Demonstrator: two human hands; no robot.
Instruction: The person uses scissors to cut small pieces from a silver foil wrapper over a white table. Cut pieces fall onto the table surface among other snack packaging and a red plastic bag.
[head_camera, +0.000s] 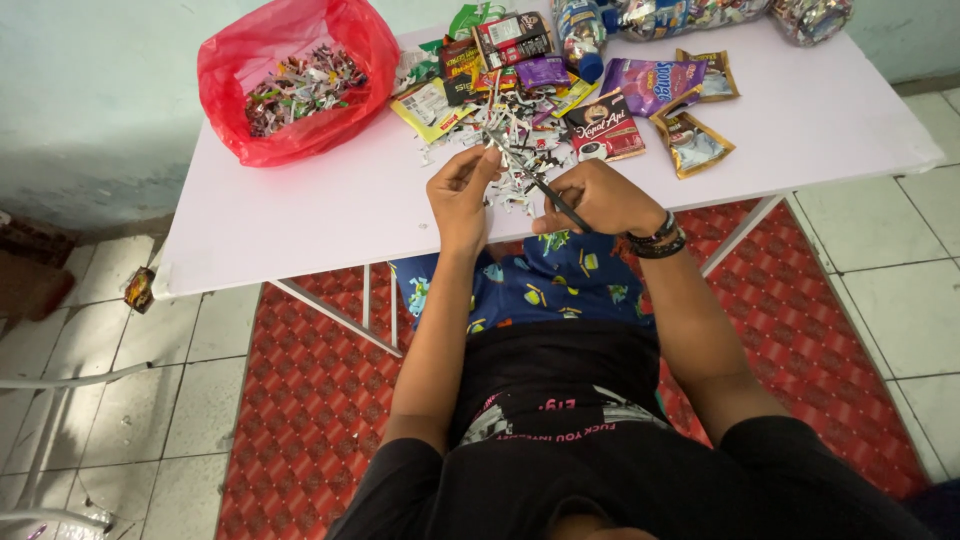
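Right hand (600, 197) grips scissors (545, 185); red bag (300, 75) holds wrapper scraps (300, 85).

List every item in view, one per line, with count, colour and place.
white rectangular table: one, white, centre, on thin metal legs
red plastic bag: one, red, table's far left, open, holding shredded wrapper bits
pile of cut wrapper strips: one, mixed colours, table centre
flat snack and coffee sachets: several, purple, gold, red, far right of the pile
clear plastic bottles: several, stuffed with wrappers, far edge
red patterned mat: one, under the table
scissors: one, dark, in right hand
left hand: pinching a strip
right hand: wristbands
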